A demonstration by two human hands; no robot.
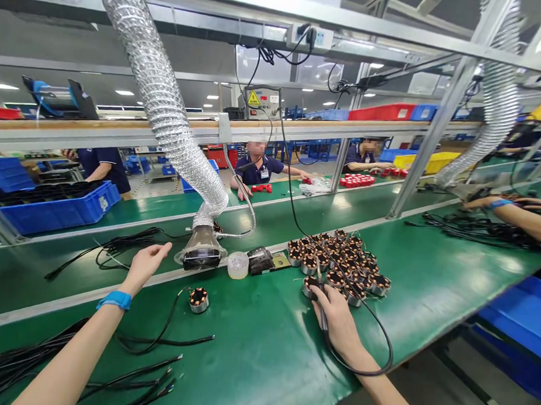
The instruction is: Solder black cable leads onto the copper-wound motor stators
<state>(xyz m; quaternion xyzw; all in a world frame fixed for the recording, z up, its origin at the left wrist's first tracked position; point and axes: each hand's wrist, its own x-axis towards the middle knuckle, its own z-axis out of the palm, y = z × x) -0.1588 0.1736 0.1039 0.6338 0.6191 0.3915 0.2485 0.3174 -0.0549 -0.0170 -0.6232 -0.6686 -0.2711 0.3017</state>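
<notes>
Black cables [23, 355] are sprawled closest to me, bottom left on the green bench [252, 348]. I've got the left hand [150, 262] up near the clear fume hood [202, 238], fingers stretched forward, though from here I can't tell if the tips meet. My right hand [339, 320] is wrapped around a soldering iron [321, 280], right at the near edge of a cluster of copper-wound rings [361, 263]. One lone ring [199, 305] sits between the hands, cable running up to it.
</notes>
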